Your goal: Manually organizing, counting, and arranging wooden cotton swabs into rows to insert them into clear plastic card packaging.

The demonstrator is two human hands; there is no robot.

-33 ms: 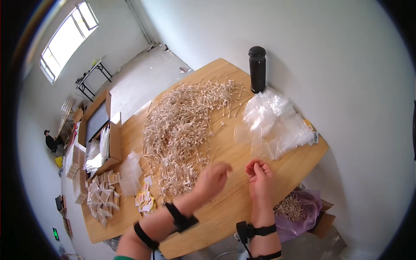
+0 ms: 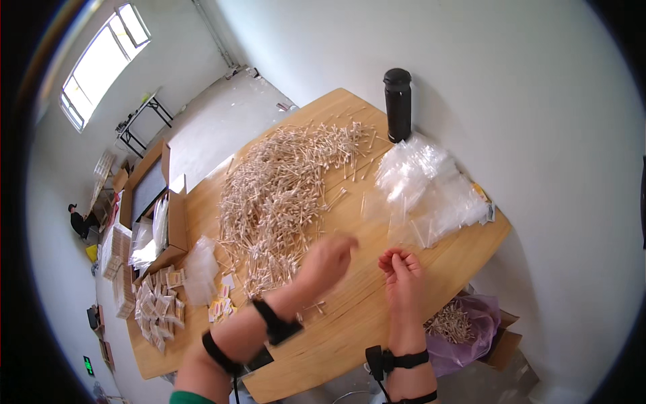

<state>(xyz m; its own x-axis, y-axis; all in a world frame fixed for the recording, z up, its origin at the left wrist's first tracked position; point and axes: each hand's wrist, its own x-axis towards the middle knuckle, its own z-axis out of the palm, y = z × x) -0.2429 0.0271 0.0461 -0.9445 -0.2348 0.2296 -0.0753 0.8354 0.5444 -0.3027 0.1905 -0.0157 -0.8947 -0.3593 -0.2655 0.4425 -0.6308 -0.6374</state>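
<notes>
Above the table's near right part, my left hand has its fingers curled in, their tips blurred and turned away; anything inside is hidden. My right hand is close by on its right, thumb and fingertips pressed together; what they hold, if anything, is too small to make out. A large heap of cotton swabs spreads over the table beyond and left of my left hand. Past my right hand lies a pile of clear plastic bags. Small yellow and white cards are left of my left forearm.
Several filled packets lie at the table's left edge beside an open carton of bags. A black bottle stands by the wall. Below the right edge, a purple bag holds more swabs. Another person sits far left.
My left hand and forearm have shifted slightly up and away, uncovering a few swabs below the wrist. My right hand has barely moved.
</notes>
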